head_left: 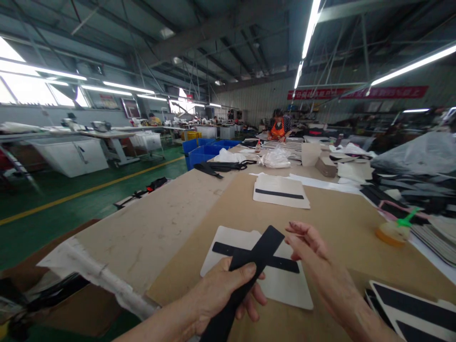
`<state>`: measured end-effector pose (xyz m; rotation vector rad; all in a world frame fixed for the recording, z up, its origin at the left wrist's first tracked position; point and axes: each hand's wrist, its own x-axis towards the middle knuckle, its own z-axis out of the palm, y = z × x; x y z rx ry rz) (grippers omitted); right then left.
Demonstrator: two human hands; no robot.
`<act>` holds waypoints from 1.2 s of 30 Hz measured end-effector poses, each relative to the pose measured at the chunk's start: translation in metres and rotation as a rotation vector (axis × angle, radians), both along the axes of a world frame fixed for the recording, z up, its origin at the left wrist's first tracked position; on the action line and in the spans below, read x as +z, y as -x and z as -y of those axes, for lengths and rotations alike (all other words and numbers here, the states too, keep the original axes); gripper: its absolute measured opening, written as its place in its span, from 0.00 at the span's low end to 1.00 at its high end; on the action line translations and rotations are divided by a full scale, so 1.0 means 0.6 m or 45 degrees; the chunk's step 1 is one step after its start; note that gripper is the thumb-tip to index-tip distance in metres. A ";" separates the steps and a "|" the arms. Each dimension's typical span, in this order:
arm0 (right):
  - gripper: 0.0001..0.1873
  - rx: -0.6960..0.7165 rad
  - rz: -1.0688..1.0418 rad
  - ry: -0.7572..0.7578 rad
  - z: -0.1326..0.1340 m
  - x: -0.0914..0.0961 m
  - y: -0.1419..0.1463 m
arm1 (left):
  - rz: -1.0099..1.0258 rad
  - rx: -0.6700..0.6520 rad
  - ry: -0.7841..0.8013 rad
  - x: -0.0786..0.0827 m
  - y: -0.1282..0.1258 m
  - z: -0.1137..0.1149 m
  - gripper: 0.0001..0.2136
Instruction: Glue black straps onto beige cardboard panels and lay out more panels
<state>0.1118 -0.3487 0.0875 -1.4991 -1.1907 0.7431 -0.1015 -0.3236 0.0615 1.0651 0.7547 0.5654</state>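
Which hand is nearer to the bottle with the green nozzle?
Right. The right hand is left of the bottle; the left hand is farther left, holding a black strip.

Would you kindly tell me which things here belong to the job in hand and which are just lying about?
Likely part of the job:
black strip, held in the left hand
pale panel with a dark band, beneath it
similar panel farther ahead

Apparently just lying about:
crumpled plastic
black straps
blue bins

Held strip (268, 241): matt, smooth, cloth-like. Panel (289, 290): matt, smooth, card-like. Tabletop (185, 268): matt, paper-like covering. Large bag (423, 153): thin, glossy, translucent plastic. Blue bins (202, 157): smooth plastic.
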 end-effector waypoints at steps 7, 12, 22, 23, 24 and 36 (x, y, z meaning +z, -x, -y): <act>0.09 0.668 0.966 -0.257 0.013 0.046 0.016 | -0.133 -0.338 -0.080 0.026 0.004 0.004 0.19; 0.14 0.739 0.972 0.195 -0.007 0.053 -0.052 | -0.297 -0.300 -0.155 0.054 0.067 -0.007 0.12; 0.08 0.996 0.868 0.278 0.011 0.052 0.042 | -0.444 -0.308 -0.434 0.081 0.067 -0.001 0.10; 0.08 1.013 0.784 0.335 0.006 0.053 0.047 | -0.454 -0.299 -0.451 0.079 0.068 -0.004 0.10; 0.08 0.999 0.695 0.392 -0.002 0.051 0.046 | -0.477 -0.279 -0.469 0.075 0.073 -0.008 0.11; 0.12 0.733 0.290 0.623 -0.111 -0.029 -0.017 | -1.809 -0.241 -1.490 0.013 0.121 -0.068 0.15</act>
